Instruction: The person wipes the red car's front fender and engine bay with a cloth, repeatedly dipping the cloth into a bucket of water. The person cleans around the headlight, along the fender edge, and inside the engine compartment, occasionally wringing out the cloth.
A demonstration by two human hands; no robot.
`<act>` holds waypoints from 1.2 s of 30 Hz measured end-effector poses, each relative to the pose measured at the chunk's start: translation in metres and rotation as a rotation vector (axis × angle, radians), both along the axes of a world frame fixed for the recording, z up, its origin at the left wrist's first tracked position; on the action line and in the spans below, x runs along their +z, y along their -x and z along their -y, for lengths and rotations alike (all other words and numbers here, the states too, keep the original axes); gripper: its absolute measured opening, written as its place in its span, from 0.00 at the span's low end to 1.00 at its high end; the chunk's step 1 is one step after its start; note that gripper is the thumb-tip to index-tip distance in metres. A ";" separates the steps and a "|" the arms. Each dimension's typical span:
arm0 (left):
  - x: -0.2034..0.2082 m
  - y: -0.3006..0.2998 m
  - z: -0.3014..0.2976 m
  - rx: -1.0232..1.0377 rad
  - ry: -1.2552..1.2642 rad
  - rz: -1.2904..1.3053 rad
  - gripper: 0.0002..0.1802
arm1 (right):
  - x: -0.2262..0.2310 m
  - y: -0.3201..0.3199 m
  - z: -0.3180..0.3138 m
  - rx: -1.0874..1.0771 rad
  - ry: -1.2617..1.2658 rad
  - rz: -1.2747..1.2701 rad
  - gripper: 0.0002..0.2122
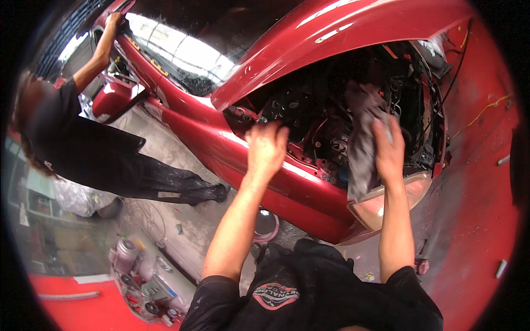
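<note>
A grey crumpled rag (361,157) hangs over the front side of the engine bay (309,118) of a red car. My right hand (390,151) grips it along its right side, above the headlight (371,212). My left hand (267,148) is at the inner edge of the red fender (309,190), its fingers slightly bent and apart with nothing seen in them. Whether it touches the metal I cannot tell. Above both hands, the red hood (342,33) is raised.
Another person (83,143) in dark clothes stands at the left, one hand by the windshield (176,55), near the side mirror (116,102). An air compressor (154,278) stands on the floor at lower left. A red wall (480,154) rises on the right, with a hanging cable.
</note>
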State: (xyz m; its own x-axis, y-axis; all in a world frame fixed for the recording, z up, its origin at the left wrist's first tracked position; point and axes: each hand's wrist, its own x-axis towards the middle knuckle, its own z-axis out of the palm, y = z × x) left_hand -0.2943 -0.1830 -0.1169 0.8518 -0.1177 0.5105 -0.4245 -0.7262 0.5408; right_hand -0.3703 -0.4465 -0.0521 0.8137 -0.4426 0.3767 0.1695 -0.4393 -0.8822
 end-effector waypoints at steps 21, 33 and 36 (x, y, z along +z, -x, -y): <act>-0.058 -0.019 -0.026 0.291 0.047 0.162 0.10 | -0.107 -0.217 -0.145 0.304 -0.052 0.071 0.20; -0.056 -0.020 -0.022 0.336 0.041 0.166 0.10 | -0.144 -0.230 -0.189 0.894 0.740 0.101 0.27; -0.054 -0.017 -0.021 0.311 0.059 0.149 0.10 | -0.145 -0.244 -0.188 0.953 1.021 0.079 0.31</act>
